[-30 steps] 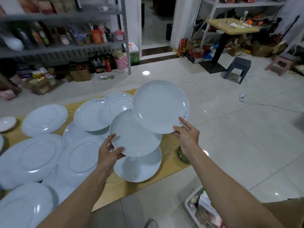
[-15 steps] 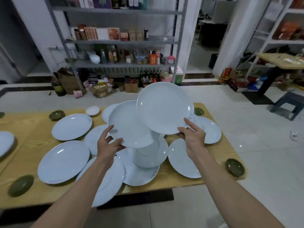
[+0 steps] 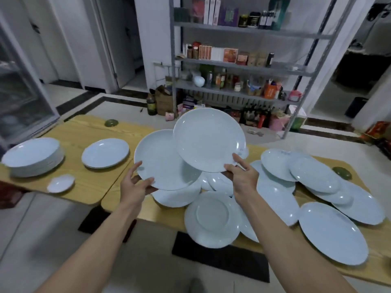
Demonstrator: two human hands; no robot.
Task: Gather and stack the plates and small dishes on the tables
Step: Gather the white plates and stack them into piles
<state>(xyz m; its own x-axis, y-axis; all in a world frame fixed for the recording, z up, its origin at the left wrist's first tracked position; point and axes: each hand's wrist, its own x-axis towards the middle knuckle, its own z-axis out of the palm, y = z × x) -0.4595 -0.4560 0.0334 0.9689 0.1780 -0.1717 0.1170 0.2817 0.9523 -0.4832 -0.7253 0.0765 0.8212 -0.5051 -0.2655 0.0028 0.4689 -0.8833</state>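
Observation:
My left hand (image 3: pixel 135 185) grips the near rim of a pale blue plate (image 3: pixel 160 161), held in the air above the wooden tables. My right hand (image 3: pixel 241 176) pinches the rim of a second pale plate (image 3: pixel 209 140), which is tilted and overlaps the first. Several loose pale plates (image 3: pixel 330 231) lie spread over the right table (image 3: pixel 376 269), some overlapping. On the left table (image 3: pixel 93 187) stands a tall stack of plates (image 3: pixel 31 155), a lower stack (image 3: pixel 105 152) beside it, and a small white dish (image 3: pixel 61 183) near the front edge.
Dark green small dishes sit at the far left table edge (image 3: pixel 111 123) and at the right (image 3: pixel 342 172). A metal shelf unit (image 3: pixel 243 66) full of bottles and boxes stands behind the tables. Black table feet (image 3: pixel 220 256) rest on the tiled floor in front of me.
My view has swung left, bringing the left table with its plate stacks into sight. Both hands still hold their plates, now carried leftward over the seam between the tables.

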